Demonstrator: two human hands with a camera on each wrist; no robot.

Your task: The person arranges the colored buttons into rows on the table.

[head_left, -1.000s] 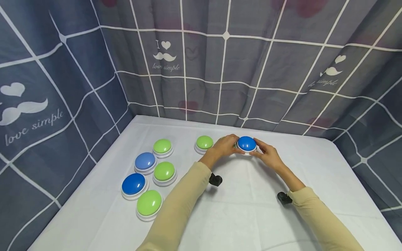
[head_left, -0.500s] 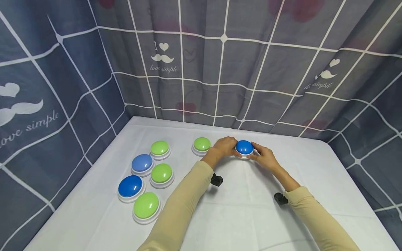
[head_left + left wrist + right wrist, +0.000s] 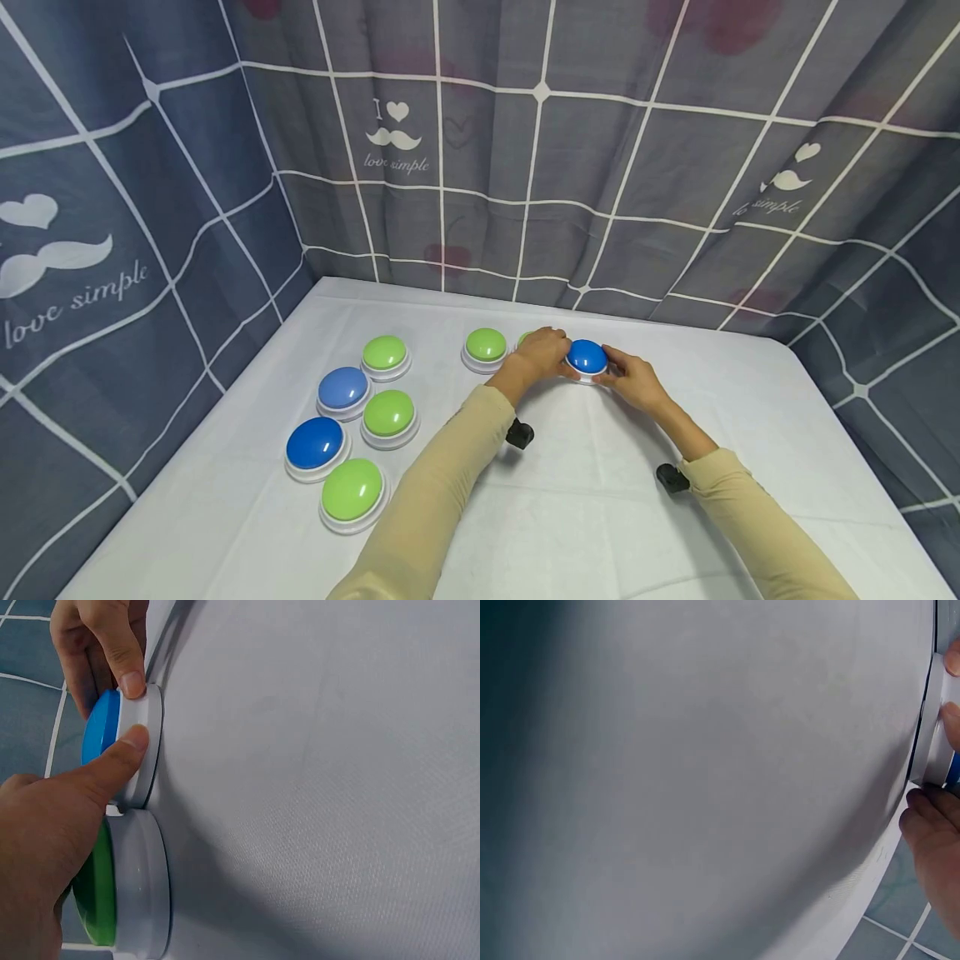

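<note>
A blue dome push button (image 3: 587,357) on a white round base sits toward the back of the table, between both hands. My left hand (image 3: 542,354) grips its left side; in the left wrist view the thumb (image 3: 124,754) lies on the white base. From the other side my right hand (image 3: 636,382) holds the same base between thumb and fingers. A green push button (image 3: 522,338) is mostly hidden behind my left hand, and in the left wrist view this green button (image 3: 139,885) stands right beside the blue one. Left of it is another green push button (image 3: 486,344).
On the left of the white-covered table (image 3: 592,517) stand several more buttons, among them a dark blue button (image 3: 315,443), a lighter blue button (image 3: 343,387) and a large green button (image 3: 352,490). A grid-patterned curtain (image 3: 487,225) surrounds the back and sides.
Both hands have brought the blue button slightly toward me, still holding it. A sliver of the green button behind my left hand now shows. The other buttons stay put.
</note>
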